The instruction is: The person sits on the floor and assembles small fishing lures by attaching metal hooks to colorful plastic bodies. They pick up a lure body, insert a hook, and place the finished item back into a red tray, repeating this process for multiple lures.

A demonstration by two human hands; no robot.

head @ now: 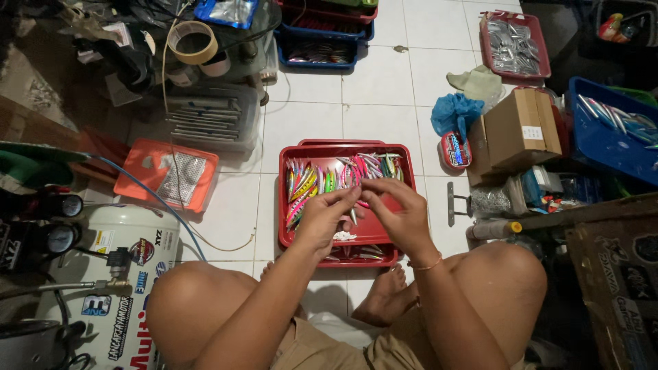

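A slim fishing lure (354, 214) hangs between the two hands, above the near half of a red tray (408, 162) that sits on the white tiled floor (373, 75) in front of the seated person's knees. The left hand (327, 218) is curled nearly closed, thumb and fingertips pinched together at the upper end of the lure. The right hand (397, 212) is likewise narrowed to a pinch, its fingertips meeting the left hand's at the same spot, so both hands hold the one small piece; the exact contact is too small to make out.

The tray's far half is packed with many bright lures (322, 179) in pink, yellow, green and silver, lying side by side. A few small white bits (344, 236) lie on the tray's bare red bottom just below the hands.

To the left of the tray lies an orange lid (166, 174), and nearer still a white compressor tank (123, 288) with gauges. To the right stand a cardboard box (519, 129), a blue plastic bag (454, 113) and a blue bin (603, 140) holding silver lures. A roll of tape (192, 42) sits at the upper left.
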